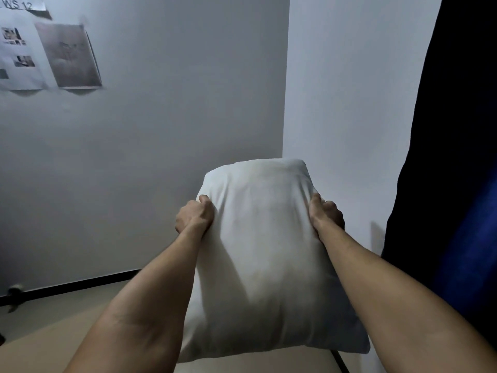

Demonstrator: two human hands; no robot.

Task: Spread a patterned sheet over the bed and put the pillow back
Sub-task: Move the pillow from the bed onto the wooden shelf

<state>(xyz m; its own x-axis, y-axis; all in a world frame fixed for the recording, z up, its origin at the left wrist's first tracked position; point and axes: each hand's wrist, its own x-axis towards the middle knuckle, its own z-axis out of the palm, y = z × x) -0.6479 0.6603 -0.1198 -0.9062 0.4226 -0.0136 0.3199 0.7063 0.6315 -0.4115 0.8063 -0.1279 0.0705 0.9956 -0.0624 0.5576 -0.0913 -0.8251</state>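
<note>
You hold the soft, puffy white cloth pillow [265, 254] up in the air in front of the wall corner. Your left hand [194, 215] and right hand [326, 214] each squeeze one side, and the cloth wrinkles there. No patterned sheet or bed shows here, so the pillow likely waits its turn.

Plain white pillow [266, 254], grey-white wall [161, 117], dark blue curtain [462, 184].
</note>
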